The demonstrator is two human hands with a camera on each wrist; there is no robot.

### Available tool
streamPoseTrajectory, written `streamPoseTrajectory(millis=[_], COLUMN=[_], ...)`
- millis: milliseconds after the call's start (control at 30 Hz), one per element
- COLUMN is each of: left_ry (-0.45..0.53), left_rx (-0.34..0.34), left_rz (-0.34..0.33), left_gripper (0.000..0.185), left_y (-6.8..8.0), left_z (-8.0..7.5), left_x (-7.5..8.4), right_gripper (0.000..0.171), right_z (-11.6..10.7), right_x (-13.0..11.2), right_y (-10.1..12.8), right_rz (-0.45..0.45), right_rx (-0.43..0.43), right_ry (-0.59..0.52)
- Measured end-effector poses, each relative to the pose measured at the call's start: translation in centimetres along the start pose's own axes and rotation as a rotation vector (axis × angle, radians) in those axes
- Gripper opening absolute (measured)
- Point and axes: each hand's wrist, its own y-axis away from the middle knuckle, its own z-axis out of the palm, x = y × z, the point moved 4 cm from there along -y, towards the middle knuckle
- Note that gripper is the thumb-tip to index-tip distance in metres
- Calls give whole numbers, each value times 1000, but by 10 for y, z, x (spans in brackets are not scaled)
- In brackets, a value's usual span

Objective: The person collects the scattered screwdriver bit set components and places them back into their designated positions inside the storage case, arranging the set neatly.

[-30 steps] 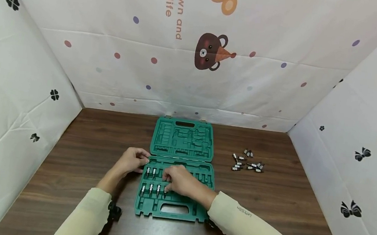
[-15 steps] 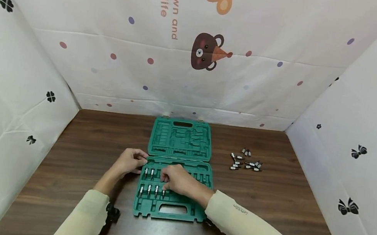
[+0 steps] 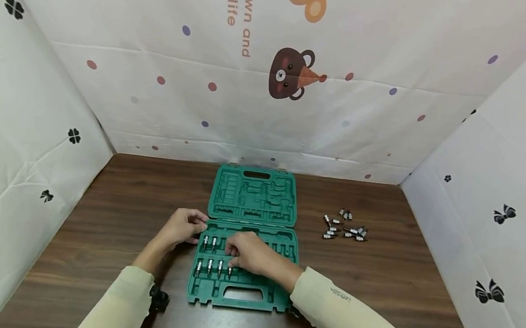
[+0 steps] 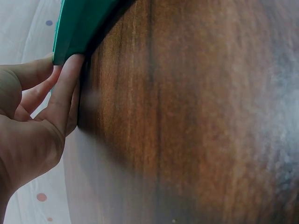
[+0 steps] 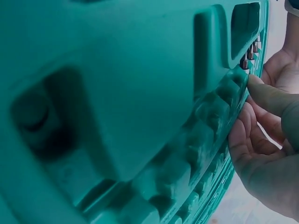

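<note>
A green tool case lies open on the wooden table, its lid folded back flat. Several chrome socket bits stand in two rows in the left part of the base. My right hand is over the base with curled fingertips on the fourth bit of the near row. In the right wrist view those fingers touch the moulded ribs of the case beside the seated bits. My left hand grips the base's far left corner; its fingers press against the case edge.
A loose pile of socket bits lies on the table to the right of the case. White patterned sheets wall in the table at the back and both sides. A small black object sits by my left sleeve.
Hardly anything: both hands stay where they were on the case, and only the head view shifts slightly.
</note>
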Motion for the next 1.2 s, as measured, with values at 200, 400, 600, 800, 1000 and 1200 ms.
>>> streamPoseTrajectory(millis=[200, 400, 600, 800, 1000, 1200], left_ry=[-2, -2, 0, 2, 1, 10], left_rx=[6, 17, 10, 15, 9, 14], left_rz=[-7, -11, -17, -11, 2, -2], left_gripper=[19, 19, 20, 19, 20, 19], left_y=[1, 2, 2, 2, 3, 3], left_z=[0, 0, 1, 1, 2, 2], left_x=[2, 1, 1, 1, 0, 0], right_gripper=[16, 16, 18, 23, 24, 24], right_z=[0, -3, -8, -12, -22, -32], right_x=[2, 6, 13, 25, 38, 55], right_y=[5, 11, 26, 44, 64, 81], right_rz=[-53, -85, -98, -121, -120, -82], right_rx=[10, 5, 21, 48, 114, 221], right_ry=[-5, -56, -111, -159, -213, -264])
